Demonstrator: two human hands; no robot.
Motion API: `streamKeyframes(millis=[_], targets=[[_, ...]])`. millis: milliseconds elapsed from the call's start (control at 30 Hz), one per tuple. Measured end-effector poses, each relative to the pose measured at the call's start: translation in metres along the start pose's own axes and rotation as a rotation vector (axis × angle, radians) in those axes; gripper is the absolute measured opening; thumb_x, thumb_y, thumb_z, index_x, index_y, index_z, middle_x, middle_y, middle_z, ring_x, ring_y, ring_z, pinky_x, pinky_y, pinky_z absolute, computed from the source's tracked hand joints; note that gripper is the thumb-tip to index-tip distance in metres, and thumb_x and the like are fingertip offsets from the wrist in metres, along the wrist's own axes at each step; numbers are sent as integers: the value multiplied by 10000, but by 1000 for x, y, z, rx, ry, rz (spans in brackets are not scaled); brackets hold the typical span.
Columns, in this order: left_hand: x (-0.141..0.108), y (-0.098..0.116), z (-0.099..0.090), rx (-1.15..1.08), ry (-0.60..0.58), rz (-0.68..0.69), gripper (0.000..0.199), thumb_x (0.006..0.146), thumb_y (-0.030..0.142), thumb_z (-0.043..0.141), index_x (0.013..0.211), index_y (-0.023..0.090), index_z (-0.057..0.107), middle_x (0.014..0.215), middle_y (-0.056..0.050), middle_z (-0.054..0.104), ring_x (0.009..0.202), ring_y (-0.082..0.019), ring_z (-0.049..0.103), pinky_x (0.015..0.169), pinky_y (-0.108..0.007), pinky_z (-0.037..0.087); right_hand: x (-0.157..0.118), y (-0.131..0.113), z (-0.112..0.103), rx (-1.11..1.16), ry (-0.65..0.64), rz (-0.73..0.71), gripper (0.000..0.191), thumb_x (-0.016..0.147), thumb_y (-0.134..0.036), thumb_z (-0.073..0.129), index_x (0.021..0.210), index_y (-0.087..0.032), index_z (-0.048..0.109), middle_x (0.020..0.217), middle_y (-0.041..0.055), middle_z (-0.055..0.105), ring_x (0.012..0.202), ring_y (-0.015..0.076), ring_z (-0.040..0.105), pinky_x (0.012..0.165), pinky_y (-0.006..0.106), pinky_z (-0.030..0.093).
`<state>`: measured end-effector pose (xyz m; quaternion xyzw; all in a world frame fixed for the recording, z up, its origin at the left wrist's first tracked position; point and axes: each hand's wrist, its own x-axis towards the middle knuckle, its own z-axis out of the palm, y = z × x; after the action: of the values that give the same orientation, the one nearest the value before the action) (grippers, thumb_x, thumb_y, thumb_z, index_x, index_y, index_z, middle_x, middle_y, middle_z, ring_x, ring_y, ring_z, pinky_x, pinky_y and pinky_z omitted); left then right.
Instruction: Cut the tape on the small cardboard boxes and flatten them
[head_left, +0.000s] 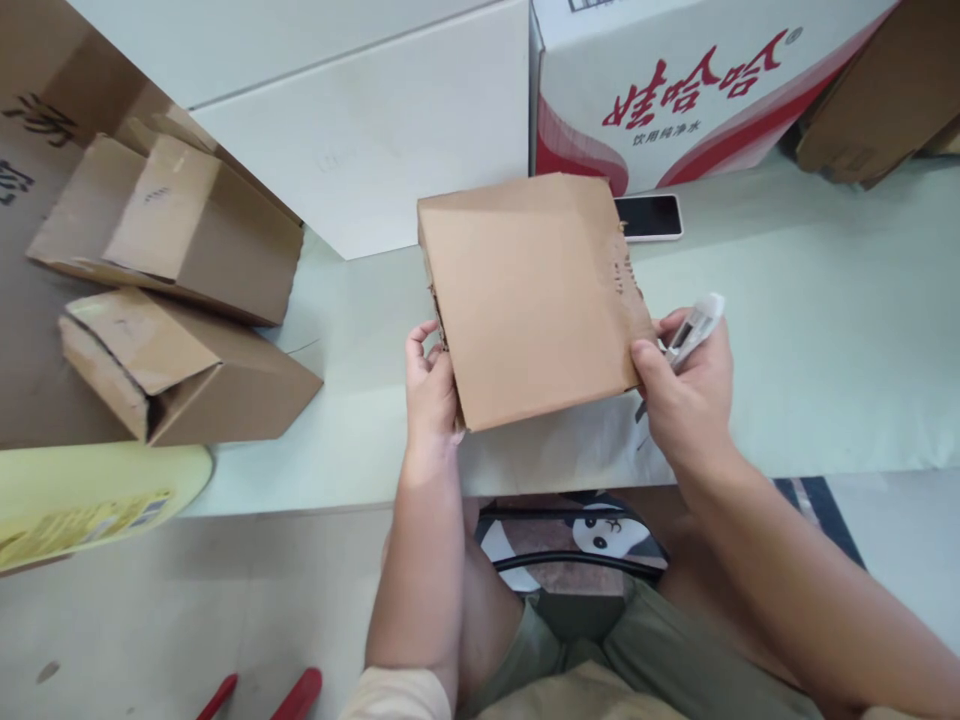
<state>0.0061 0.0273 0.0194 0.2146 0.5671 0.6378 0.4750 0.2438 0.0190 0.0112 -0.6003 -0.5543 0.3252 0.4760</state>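
Between my two hands is a brown cardboard box [536, 300], tilted, its plain face toward me and its left and right edges torn and ragged. My left hand [431, 385] grips the lower left edge, with some fingers hidden behind the side. My right hand [690, 385] is closed on the lower right corner, thumb on the near face. Also held in that right hand is a utility knife [697, 325] with a whitish, see-through handle. Its handle points up and away, and a dark tip shows below the fingers.
A phone [652, 217] lies on the pale-covered table [810, 320] behind the box. Several brown cartons [225, 360] stand at left, above a yellow container [105, 495]. White boxes [420, 130] and a red-and-white water carton [675, 100] line the back. Red handles [300, 692] show below.
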Motion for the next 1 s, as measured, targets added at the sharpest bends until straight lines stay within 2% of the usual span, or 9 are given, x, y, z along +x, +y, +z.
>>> streamKeyframes(millis=[133, 300, 400, 500, 667, 767, 867, 933, 1000], targets=[[-1, 1, -3, 68, -70, 59, 712, 606, 384, 1003, 1212, 310, 638, 1092, -36, 716, 878, -209, 719, 719, -288, 569, 3, -4, 2, 33, 138, 53, 235, 896, -442, 657, 968, -280, 504, 893, 20, 528, 788, 208, 543, 753, 401, 496], [-3, 0, -12, 64, -209, 172, 1013, 574, 383, 1036, 1464, 391, 552, 1398, -77, 632, 1106, -256, 724, 834, -298, 602, 14, 6, 0, 114, 193, 140, 205, 890, -441, 651, 972, -270, 572, 853, 17, 567, 743, 205, 527, 723, 382, 437], [-7, 4, -12, 70, -309, 232, 1189, 476, 278, 1070, 1518, 381, 506, 1556, -111, 548, 1394, -335, 606, 1037, -355, 572, 21, 15, 1, 182, 186, 250, 208, 863, -452, 663, 864, -261, 582, 793, 11, 574, 684, 192, 502, 684, 368, 410], [-13, 8, -9, 61, -347, 270, 1212, 448, 282, 1072, 1512, 372, 499, 1668, -115, 451, 1560, -349, 450, 1174, -398, 496, 24, 19, 3, 205, 204, 296, 248, 840, -474, 686, 794, -266, 560, 751, 8, 570, 662, 192, 501, 648, 358, 409], [-20, 11, -5, -2, -310, 201, 1270, 530, 281, 1026, 1605, 417, 364, 1566, -111, 567, 1419, -345, 596, 1095, -440, 558, 27, 15, 6, 241, 220, 295, 196, 829, -424, 667, 809, -251, 578, 775, 15, 589, 713, 191, 562, 615, 332, 427], [-23, 12, -4, -11, -237, 234, 1253, 567, 284, 1002, 1615, 416, 329, 1458, -104, 641, 1323, -330, 656, 1038, -423, 582, 32, 1, 1, 321, 400, 272, 193, 784, -360, 663, 767, -266, 495, 757, 16, 540, 688, 184, 545, 478, 282, 277], [-29, 14, 1, 24, -205, 339, 1113, 615, 312, 967, 1564, 408, 393, 1500, -93, 608, 1323, -323, 648, 1049, -411, 566, 33, -23, -12, 440, 536, 175, 218, 744, -342, 632, 746, -276, 424, 720, 1, 448, 641, 170, 535, 431, 273, 147], [-36, 15, 7, 61, -192, 399, 1016, 625, 304, 944, 1512, 380, 456, 1536, -93, 575, 1378, -332, 608, 1094, -417, 538, 27, -44, -22, 524, 424, 118, 201, 773, -420, 587, 776, -276, 445, 670, -20, 406, 542, 148, 490, 412, 274, 152], [-46, 17, 13, 98, -182, 428, 940, 623, 266, 925, 1462, 345, 508, 1553, -100, 553, 1424, -353, 569, 1127, -429, 515, 17, -66, -32, 555, 206, 95, 254, 838, -525, 565, 846, -292, 465, 568, -61, 352, 410, 127, 360, 392, 289, 199]])
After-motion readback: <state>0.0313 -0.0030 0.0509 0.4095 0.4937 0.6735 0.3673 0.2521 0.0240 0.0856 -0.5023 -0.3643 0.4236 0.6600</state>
